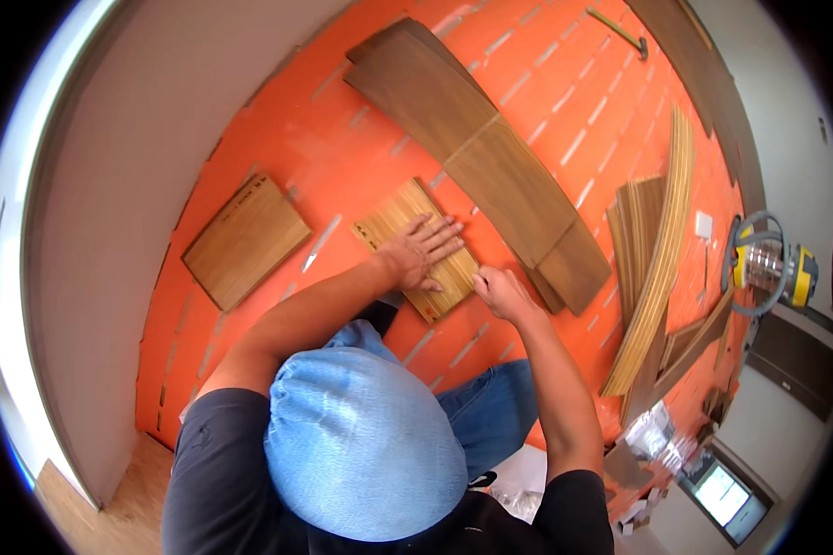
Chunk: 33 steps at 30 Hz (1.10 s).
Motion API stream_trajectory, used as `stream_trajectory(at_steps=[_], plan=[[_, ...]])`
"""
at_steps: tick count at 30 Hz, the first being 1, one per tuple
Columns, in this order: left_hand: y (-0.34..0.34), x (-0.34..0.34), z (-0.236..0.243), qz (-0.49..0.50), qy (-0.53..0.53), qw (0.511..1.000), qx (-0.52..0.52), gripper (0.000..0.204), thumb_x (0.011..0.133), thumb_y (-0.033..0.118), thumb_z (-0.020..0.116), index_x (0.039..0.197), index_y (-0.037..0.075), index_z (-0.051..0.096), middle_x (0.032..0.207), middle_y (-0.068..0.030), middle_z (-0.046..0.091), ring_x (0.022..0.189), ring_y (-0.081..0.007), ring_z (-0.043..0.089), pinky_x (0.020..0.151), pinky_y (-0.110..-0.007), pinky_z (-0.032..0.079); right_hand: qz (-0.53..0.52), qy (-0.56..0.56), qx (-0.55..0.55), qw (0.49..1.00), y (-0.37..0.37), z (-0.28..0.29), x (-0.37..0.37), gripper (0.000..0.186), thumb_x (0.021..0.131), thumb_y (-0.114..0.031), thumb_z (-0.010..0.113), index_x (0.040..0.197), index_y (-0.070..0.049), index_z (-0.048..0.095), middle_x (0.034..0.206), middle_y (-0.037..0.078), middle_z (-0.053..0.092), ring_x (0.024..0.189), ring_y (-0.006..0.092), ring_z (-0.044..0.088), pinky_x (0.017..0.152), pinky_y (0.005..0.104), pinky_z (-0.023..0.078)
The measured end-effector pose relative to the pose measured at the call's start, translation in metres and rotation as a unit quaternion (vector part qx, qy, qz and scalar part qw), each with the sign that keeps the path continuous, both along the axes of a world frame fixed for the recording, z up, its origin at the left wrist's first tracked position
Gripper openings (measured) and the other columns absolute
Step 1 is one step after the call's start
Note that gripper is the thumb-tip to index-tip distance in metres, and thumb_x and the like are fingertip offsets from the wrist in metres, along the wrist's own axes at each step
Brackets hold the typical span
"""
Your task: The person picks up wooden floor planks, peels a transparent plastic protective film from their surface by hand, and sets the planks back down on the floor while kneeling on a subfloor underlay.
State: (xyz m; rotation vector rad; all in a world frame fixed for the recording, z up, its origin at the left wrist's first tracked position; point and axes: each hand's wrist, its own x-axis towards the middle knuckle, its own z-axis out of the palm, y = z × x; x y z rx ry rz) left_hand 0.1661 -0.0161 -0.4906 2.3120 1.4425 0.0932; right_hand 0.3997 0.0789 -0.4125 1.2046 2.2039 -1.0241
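A short piece of wood flooring plank [400, 209] lies on the orange underlayment, its light striped face up. My left hand [420, 253] is pressed flat on it with the fingers spread. At the plank's right edge, my right hand [503, 293] is closed in a fist and appears to touch the edge. Whatever those fingers hold, if anything, is hidden. Left of my hands rests another short plank piece [247, 242] with dark markings along its upper edge. Just beyond the right hand lie long brown floor planks [491, 153], overlapping one another.
Orange underlayment [333, 153] with pale slots covers the floor. A hammer [620, 35] lies at the far right. Long striped planks [659, 250] are stacked to the right, near a yellow and black vacuum cleaner [776, 266]. A wall [148, 157] runs along the left.
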Motion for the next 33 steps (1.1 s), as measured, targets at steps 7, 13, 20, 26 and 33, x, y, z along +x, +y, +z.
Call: stream_trajectory(at_steps=[7, 13, 20, 26, 33], plan=[[0.005, 0.002, 0.005, -0.003, 0.010, 1.000, -0.016, 0.104, 0.092, 0.075, 0.054, 0.169, 0.014, 0.022, 0.178, -0.0085, 0.012, 0.165, -0.0271, 0.005, 0.132, -0.051, 0.004, -0.009, 0.002, 0.036, 0.999, -0.008, -0.010, 0.012, 0.036, 0.102, -0.037, 0.060, 0.096, -0.002, 0.067, 0.090, 0.028, 0.072, 0.089, 0.0486, 0.069, 0.078, 0.0559, 0.054], [-0.001, 0.005, 0.004, 0.013, 0.015, 1.000, -0.002, 0.102, 0.092, 0.074, 0.056, 0.168, 0.014, 0.026, 0.177, -0.0113, 0.015, 0.164, -0.0283, 0.010, 0.132, -0.051, 0.009, 0.036, -0.154, 0.081, 0.984, 0.011, 0.001, 0.005, 0.063, 0.100, -0.063, 0.057, 0.090, -0.002, 0.072, 0.092, 0.024, 0.076, 0.090, 0.0418, 0.073, 0.079, 0.0524, 0.057], [-0.017, 0.012, 0.023, 0.079, 0.071, 0.994, -0.037, 0.100, 0.092, 0.075, 0.054, 0.168, 0.016, 0.027, 0.177, -0.0116, 0.015, 0.164, -0.0274, 0.012, 0.131, -0.053, 0.009, 0.030, -0.106, 0.059, 0.992, 0.000, -0.013, 0.003, 0.055, 0.104, -0.054, 0.053, 0.094, -0.004, 0.073, 0.096, 0.023, 0.076, 0.093, 0.0431, 0.072, 0.084, 0.0543, 0.057], [-0.019, 0.006, 0.014, 0.082, 0.058, 0.994, -0.052, 0.099, 0.094, 0.077, 0.049, 0.170, 0.020, 0.019, 0.179, -0.0078, 0.009, 0.165, -0.0247, 0.009, 0.130, -0.058, 0.005, 0.020, -0.004, 0.032, 0.999, -0.010, -0.029, 0.001, 0.044, 0.108, -0.038, 0.050, 0.091, -0.002, 0.069, 0.090, 0.027, 0.070, 0.088, 0.0492, 0.066, 0.079, 0.0563, 0.053], [-0.020, 0.007, 0.014, 0.079, 0.068, 0.991, -0.079, 0.097, 0.095, 0.075, 0.049, 0.171, 0.021, 0.018, 0.179, -0.0073, 0.007, 0.165, -0.0242, 0.006, 0.130, -0.058, 0.005, -0.022, 0.081, -0.002, 0.997, -0.033, -0.007, -0.008, 0.038, 0.105, -0.031, 0.056, 0.084, -0.001, 0.065, 0.084, 0.026, 0.069, 0.082, 0.0466, 0.067, 0.074, 0.0524, 0.053]])
